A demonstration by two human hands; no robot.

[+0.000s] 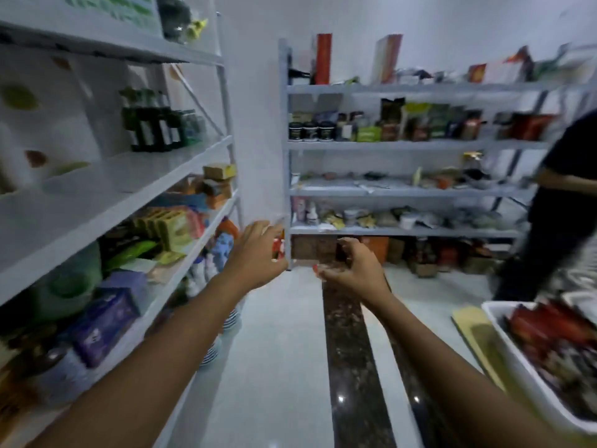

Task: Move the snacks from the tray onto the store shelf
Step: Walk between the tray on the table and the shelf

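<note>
Tray [523,373]: white, at lower right, holding red snack packets [546,321]. Left hand [258,253]: raised in the aisle, fingers curled round what appears to be a small red-and-white packet [278,248]; blur limits certainty. Right hand [352,270]: just beside it, fingers curled; whether it grips anything cannot be told. Left shelf unit [135,176]: stocked with boxes. Far shelf unit [387,145]: behind both hands. A person [562,202] stands at right.

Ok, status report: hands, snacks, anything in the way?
Hands up: left hand grips red snack packet; right hand curled, hold unclear. Tray of snacks lower right. Person stands by far shelf.
</note>
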